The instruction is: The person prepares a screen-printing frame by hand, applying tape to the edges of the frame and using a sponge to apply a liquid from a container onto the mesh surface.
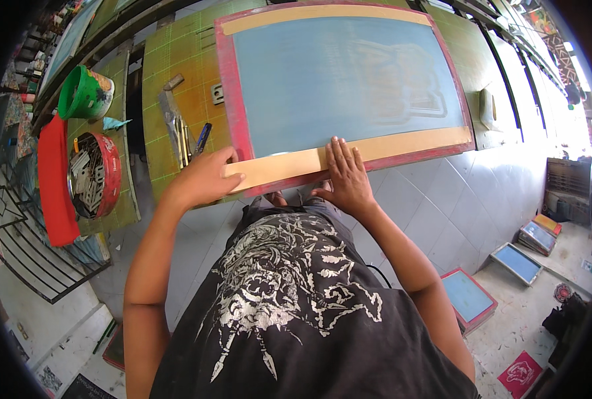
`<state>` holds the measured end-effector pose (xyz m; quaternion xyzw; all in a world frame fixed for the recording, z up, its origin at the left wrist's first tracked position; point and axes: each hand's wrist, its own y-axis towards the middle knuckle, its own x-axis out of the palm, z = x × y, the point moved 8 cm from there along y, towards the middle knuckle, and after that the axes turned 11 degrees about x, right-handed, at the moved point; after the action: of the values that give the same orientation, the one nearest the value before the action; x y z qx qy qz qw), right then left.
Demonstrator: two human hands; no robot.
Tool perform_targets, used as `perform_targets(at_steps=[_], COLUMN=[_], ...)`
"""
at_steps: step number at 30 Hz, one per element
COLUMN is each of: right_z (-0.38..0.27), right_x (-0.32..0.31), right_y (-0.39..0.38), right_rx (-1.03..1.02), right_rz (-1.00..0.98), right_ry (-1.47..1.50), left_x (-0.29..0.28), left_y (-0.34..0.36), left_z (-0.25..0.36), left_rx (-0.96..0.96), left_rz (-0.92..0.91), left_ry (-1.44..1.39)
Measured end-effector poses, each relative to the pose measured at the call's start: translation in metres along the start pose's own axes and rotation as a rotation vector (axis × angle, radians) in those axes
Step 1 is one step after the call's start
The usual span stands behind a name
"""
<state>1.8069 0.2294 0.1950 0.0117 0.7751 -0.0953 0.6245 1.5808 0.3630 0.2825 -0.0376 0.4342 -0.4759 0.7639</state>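
A screen-printing frame with red edges and blue mesh lies in front of me; a pale design shows at the mesh's right side. Wide tan tape runs along its near edge. My left hand is at the near left corner, thumb and curled fingers closed about the tape's left end. My right hand presses on the tape near the middle of that edge, fingers stretched flat and thumb apart. Another tan strip covers the far edge.
Left of the frame lie several pens and a blue cutter knife. Farther left stand a green bucket and a round red tin of small items, beside a red cloth. More framed screens rest on the floor at right.
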Motion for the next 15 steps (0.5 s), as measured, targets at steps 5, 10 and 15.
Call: perform_targets(at_steps=[5,10,15], right_z=[-0.003,-0.005,-0.008], right_x=[0.002,-0.001,-0.003], right_y=[-0.008,-0.01,-0.004], right_rx=[0.007,-0.007,0.028], right_rz=[-0.004,0.031,0.042], right_ry=[0.013,-0.061,-0.073], left_x=[0.0,0.008,-0.001], left_y=[-0.018,-0.021,-0.005], left_z=[-0.003,-0.015,-0.031], left_rx=[0.115,0.08,0.008], left_rz=[-0.031,-0.069,-0.053], left_ry=[-0.026,0.162,0.196])
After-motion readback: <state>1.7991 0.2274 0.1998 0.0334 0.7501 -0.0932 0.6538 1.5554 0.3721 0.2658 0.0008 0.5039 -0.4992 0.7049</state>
